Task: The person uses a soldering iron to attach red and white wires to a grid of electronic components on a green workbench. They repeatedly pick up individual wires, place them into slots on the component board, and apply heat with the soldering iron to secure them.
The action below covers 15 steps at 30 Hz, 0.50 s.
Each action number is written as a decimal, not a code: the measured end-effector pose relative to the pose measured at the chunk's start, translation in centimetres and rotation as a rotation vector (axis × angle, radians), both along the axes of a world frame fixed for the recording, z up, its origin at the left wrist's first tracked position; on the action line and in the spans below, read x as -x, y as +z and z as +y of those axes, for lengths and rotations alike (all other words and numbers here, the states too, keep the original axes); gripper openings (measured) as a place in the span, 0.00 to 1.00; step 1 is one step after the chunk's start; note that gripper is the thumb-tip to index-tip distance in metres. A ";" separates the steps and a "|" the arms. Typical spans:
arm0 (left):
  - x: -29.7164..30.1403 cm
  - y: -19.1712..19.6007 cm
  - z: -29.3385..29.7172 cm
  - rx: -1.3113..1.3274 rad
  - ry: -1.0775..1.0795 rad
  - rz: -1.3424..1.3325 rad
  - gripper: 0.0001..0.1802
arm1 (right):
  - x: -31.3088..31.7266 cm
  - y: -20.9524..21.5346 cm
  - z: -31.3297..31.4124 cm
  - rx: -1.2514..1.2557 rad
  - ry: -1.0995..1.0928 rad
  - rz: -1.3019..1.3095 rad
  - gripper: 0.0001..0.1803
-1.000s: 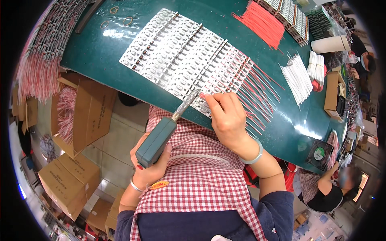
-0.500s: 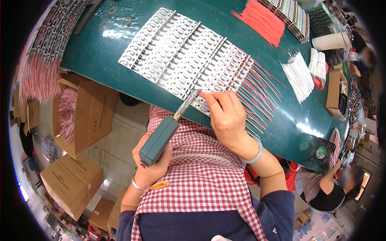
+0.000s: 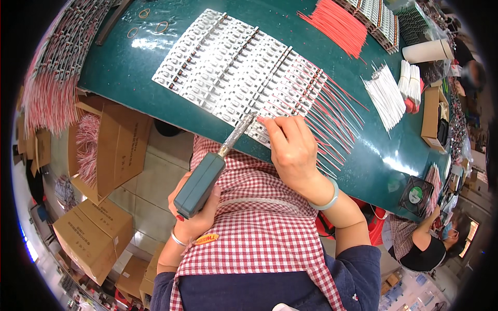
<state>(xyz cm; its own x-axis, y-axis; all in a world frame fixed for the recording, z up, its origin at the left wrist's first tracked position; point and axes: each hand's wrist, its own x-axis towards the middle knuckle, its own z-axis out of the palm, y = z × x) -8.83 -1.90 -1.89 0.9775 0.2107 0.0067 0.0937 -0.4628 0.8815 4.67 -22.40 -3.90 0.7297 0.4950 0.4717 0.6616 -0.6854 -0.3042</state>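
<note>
Teal plastic forms the handle of the soldering iron (image 3: 199,184), which the left hand (image 3: 194,217) grips with fingers wrapped fully round it, its foil-wrapped shaft slanting up so the tip meets the near edge of the white strip panel (image 3: 238,72). That panel lies flat on the green table (image 3: 124,72), with thin red wires (image 3: 332,122) fanning from its right end. The right hand (image 3: 293,150) rests palm down on the panel's near corner, fingers loosely bent and pressing there, just beside the iron's tip; whether it pinches a wire cannot be seen. Loose red wires (image 3: 334,23) and white wires (image 3: 386,96) lie farther right.
</note>
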 end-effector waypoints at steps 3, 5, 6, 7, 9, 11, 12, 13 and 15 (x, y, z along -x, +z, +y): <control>0.2 -0.1 0.0 0.010 0.008 -0.025 0.14 | 0.0 0.1 -0.2 -0.019 0.010 -0.004 0.14; 0.3 -0.2 0.1 -0.010 0.007 -0.057 0.13 | 0.0 0.3 -0.3 -0.026 0.028 -0.016 0.15; 0.4 -0.2 0.1 -0.029 0.002 -0.070 0.13 | 0.1 0.5 -0.4 -0.027 0.041 -0.028 0.15; 0.5 -0.3 0.2 -0.048 -0.002 -0.084 0.13 | 0.1 0.6 -0.4 -0.028 0.055 -0.040 0.16; 1.0 -0.7 0.4 -0.048 -0.010 -0.083 0.13 | 0.3 0.3 -0.4 -0.051 0.072 -0.006 0.16; 1.1 -0.7 0.5 -0.052 -0.024 -0.086 0.13 | 0.4 0.2 -0.4 -0.060 0.078 0.014 0.15; 0.9 -0.4 0.4 -0.058 -0.033 -0.091 0.13 | 0.4 0.2 -0.4 -0.058 0.078 0.015 0.15; 0.9 -0.3 0.4 -0.059 -0.039 -0.090 0.13 | 0.4 0.2 -0.3 -0.056 0.077 0.016 0.15; 0.8 -0.1 0.3 -0.058 -0.046 -0.083 0.12 | 0.4 0.3 -0.2 -0.047 0.075 0.011 0.15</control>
<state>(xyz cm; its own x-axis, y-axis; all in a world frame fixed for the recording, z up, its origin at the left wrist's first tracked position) -9.60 -1.64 -2.03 0.9818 0.1624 0.0989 -0.0010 -0.5156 0.8568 4.29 -22.62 -3.65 0.6969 0.5259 0.4876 0.7067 -0.6191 -0.3424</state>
